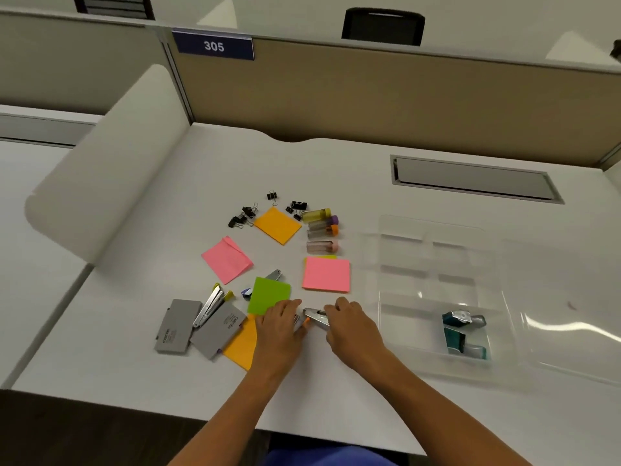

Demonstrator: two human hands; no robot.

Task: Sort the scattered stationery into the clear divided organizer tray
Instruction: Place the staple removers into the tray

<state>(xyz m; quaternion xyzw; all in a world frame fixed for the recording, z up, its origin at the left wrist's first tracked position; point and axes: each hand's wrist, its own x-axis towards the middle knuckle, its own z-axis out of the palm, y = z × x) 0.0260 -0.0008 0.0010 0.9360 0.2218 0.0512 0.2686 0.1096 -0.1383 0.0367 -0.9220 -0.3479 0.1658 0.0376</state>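
Stapler, small, silver with an orange tip, lies on the desk right between the two hands, its long axis running roughly left to right. The right hand has curled fingers on its right end and seems to grip it; the left hand lies with fairly straight fingers over its orange end and the corner of a green pad, and I cannot tell whether it pinches anything. The tray sits to the right of the stapler, so the right hand is the nearer one for a carry that way. Its near compartment holds two teal staplers; the other compartments look empty, though the clear walls make that hard to judge. Left of the hands lie an orange pad, two grey boxes and an opened stapler across them. Farther out are two pink pads, another orange pad, a row of highlighters lying left to right, and black binder clips scattered beyond them. By my judgement most of the sorting is not yet done.
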